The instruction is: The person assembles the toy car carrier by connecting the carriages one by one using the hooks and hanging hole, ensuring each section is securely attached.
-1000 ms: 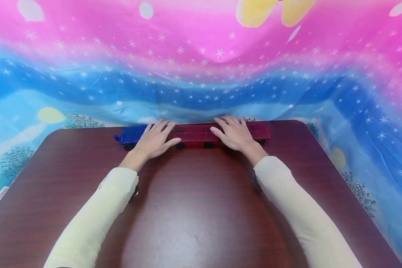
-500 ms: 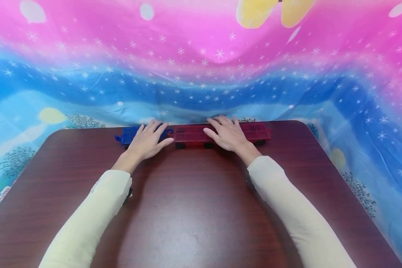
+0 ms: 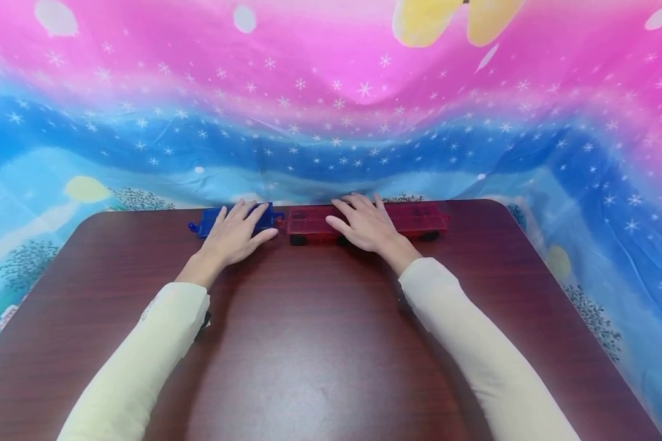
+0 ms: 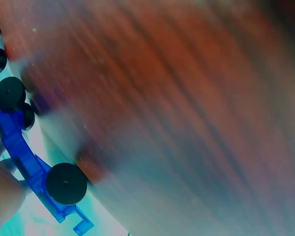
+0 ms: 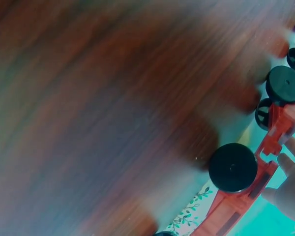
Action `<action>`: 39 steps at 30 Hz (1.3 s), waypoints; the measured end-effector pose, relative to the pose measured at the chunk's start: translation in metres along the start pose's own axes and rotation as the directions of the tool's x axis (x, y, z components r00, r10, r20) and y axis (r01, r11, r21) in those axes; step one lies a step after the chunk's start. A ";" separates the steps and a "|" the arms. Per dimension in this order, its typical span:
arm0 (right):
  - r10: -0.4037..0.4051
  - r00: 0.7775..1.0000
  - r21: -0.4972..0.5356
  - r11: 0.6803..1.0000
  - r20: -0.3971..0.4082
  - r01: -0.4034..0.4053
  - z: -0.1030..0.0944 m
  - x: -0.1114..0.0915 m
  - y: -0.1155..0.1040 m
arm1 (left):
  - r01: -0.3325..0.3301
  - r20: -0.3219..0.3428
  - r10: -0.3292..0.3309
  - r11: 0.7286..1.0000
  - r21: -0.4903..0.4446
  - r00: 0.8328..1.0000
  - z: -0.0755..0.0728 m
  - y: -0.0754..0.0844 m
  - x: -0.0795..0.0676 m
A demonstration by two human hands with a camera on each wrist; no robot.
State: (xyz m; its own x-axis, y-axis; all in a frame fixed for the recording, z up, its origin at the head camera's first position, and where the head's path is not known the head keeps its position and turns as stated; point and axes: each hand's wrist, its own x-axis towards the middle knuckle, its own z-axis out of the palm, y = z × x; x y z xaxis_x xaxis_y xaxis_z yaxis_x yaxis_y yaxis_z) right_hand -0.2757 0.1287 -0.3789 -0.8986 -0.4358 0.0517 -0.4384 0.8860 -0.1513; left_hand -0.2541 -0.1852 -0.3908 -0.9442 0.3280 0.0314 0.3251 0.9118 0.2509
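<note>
A row of low toy wagons on black wheels stands along the table's far edge in the head view. At its left end is a blue toy wagon (image 3: 208, 222) with a hook on its outer end. Two translucent red wagons follow, a nearer-to-middle red wagon (image 3: 308, 219) and a right-hand red wagon (image 3: 422, 219). My left hand (image 3: 233, 234) lies palm down over the blue wagon, fingers spread. My right hand (image 3: 366, 225), fingers also spread, overlaps the middle of the red pair. The left wrist view has the blue chassis (image 4: 20, 147) beside the fingers.
The brown wooden table (image 3: 309, 343) has rounded far corners. Behind it and along both sides hangs a pink and blue cloth (image 3: 331, 122) with snowflakes, close against the far edge where the wagons stand.
Both hands have slid left along the row, with fingers still spread. More of the blue wagon's right end and of the right-hand red wagon now shows. The wagons stand almost where they were.
</note>
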 end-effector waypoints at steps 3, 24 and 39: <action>-0.005 1.000 -0.006 1.000 -0.006 0.005 0.001 0.001 -0.003 | 0.003 -0.009 -0.003 1.000 0.003 1.000 0.000 -0.003 0.000; -0.011 0.999 -0.020 1.000 0.032 0.012 0.008 0.008 -0.014 | 0.047 0.027 -0.050 0.992 0.115 0.998 -0.004 -0.023 0.000; -0.012 0.999 -0.019 1.000 0.044 0.013 0.016 0.012 -0.017 | 0.008 0.068 -0.017 0.991 0.137 0.998 0.000 -0.026 0.005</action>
State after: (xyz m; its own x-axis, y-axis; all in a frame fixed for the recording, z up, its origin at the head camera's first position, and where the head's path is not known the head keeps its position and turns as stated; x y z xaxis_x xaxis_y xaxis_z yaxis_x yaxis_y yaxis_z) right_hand -0.2786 0.1060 -0.3914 -0.8916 -0.4527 0.0100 -0.4500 0.8833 -0.1318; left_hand -0.2671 -0.2073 -0.3974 -0.9439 0.3281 -0.0386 0.3219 0.9396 0.1161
